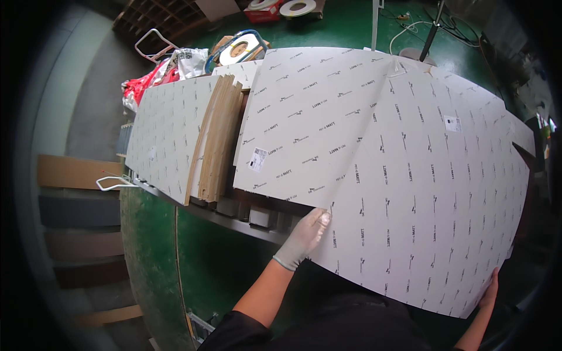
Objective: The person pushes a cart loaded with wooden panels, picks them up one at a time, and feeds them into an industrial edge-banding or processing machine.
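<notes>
Across the right half of the head view: large film-covered panel (421, 175), white with repeat print. Its left side overlaps a second white panel (304, 117); can't tell if the two faces touch the whole way up.

Failure modes, my read: film looks slick and the panel is big, so uneven lift or a sideways twist could break the hold and drop the near corner. Edge dragged over the lower sheet could scuff it. Left fingertips sit right by the lower sheet's near corner, so pinch risk if the top one settles. Shoving away from the body could knock the far edge into the thin upright pole (375, 24) behind it. Panel stack (219, 140) with brown edges stands just left of the lower sheet, so a leftward swing could clip it.

Grip: left hand (305, 235), gloved, is closed on the big panel's left edge close to its near corner; fingers underneath hidden. Right hand (490, 288) is at the right edge near the opposite near corner; how tightly it's closed, can't tell. So the panel spans between both hands, bulk of it reaching out beyond them.
</notes>
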`<action>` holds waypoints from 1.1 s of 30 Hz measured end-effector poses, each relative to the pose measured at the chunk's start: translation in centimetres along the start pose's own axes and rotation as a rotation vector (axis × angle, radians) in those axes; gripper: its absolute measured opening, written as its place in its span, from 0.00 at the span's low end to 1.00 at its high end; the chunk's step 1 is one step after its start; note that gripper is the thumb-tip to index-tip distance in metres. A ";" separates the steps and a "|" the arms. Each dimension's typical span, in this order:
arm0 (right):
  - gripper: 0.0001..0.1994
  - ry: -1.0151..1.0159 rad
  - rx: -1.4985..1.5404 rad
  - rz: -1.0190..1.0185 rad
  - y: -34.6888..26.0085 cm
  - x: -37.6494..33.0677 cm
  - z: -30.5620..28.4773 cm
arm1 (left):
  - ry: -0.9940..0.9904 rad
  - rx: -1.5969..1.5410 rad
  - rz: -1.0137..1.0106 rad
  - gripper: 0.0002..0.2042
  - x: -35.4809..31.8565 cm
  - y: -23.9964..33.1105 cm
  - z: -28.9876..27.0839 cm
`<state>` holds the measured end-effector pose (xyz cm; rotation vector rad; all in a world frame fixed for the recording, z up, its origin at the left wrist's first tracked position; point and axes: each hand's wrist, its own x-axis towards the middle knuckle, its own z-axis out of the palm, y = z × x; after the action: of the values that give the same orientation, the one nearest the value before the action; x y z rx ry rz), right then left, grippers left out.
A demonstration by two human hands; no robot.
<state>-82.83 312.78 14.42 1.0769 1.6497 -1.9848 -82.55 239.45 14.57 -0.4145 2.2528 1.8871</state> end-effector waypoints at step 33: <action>0.24 0.837 -0.069 -0.346 19.3 -13.5 -15.7 | -0.155 0.301 0.032 0.21 -3.3 7.0 19.1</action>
<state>-55.69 319.79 10.53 1.8612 2.4246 -1.7313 -82.57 259.64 18.61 -0.1805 2.3946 1.4997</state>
